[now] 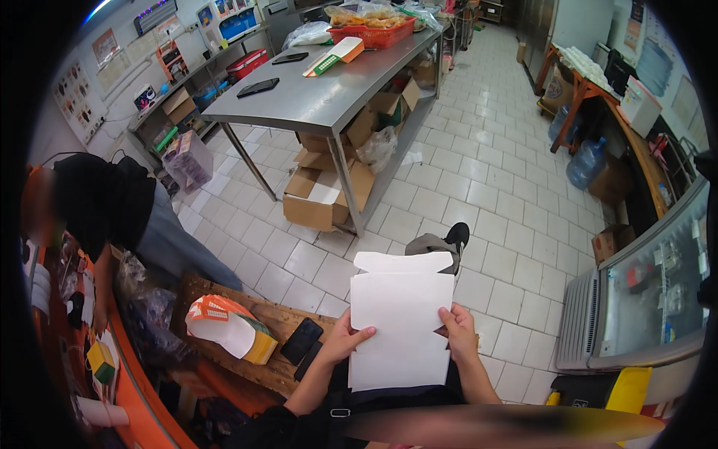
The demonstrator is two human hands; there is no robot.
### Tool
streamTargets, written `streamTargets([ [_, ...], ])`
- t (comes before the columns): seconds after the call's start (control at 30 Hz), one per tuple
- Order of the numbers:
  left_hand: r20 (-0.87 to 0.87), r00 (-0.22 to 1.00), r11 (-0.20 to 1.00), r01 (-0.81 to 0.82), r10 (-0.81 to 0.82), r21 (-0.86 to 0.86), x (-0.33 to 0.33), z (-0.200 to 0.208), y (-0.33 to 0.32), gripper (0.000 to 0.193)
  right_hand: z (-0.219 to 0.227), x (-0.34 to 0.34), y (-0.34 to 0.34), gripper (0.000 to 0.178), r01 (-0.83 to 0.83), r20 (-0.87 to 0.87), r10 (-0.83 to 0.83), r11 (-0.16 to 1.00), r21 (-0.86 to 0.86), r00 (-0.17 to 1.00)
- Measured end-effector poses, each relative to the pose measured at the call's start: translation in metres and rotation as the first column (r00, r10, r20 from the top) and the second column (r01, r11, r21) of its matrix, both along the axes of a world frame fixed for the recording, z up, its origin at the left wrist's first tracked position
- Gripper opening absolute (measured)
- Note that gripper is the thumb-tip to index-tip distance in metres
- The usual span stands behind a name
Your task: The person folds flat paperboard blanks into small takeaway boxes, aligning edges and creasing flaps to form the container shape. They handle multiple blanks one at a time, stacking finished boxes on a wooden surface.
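White card blank [402,329] held just over the person's lap, between both hands. Left hand [345,340] pinches its left edge, thumb on the face, fingers behind; right hand [458,334] pinches the right edge likewise. Long axis runs away from the body; the flapped end points toward the steel table [299,108]. Upper face plain white, flat, smooth, creased across below the far flap, notched at the sides. To its left, on a wooden bench [280,314]: dark phone [301,340]; orange, white and yellow cartons [263,349], print too small to read. Farther, on the steel table: printed green-and-orange carton [333,58]; beyond, red basket [374,36] of bagged goods.
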State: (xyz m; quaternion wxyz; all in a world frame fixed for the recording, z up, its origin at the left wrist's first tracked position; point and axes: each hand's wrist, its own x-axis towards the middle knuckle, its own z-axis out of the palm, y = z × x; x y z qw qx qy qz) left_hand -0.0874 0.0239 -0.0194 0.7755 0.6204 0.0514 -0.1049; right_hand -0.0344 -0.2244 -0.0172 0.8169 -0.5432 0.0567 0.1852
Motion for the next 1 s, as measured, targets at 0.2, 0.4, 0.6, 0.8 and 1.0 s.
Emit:
streamTargets([
  [0.2,0.034,0.966,0.966,0.257,-0.257,0.017,-0.001,-0.001,0.003,0.037,-0.01,-0.014,-0.004,0.031,0.014,-0.162,-0.001,0.997,0.079,0.987],
  [0.4,-0.094,0.976,0.972,-0.205,0.195,-0.114,0.014,-0.005,-0.012,0.029,-0.026,-0.025,-0.031,0.063,-0.334,0.076,0.326,0.911,0.242,0.942],
  [0.6,0.071,0.898,0.896,-0.421,0.433,-0.143,0.03,0.003,0.009,0.031,-0.037,-0.042,-0.023,0.074,-0.391,0.145,0.369,0.902,0.181,0.918],
  [0.8,-0.134,0.985,0.993,-0.113,0.108,-0.029,0.028,-0.007,0.006,0.028,-0.005,-0.02,-0.03,0.058,-0.387,0.127,0.419,0.896,-0.218,0.899],
  [1.0,-0.176,0.971,0.899,-0.218,0.161,-0.379,0.027,0.003,0.002,0.039,0.037,-0.011,-0.042,0.05,-0.406,0.183,0.63,0.667,-0.625,0.754],
])
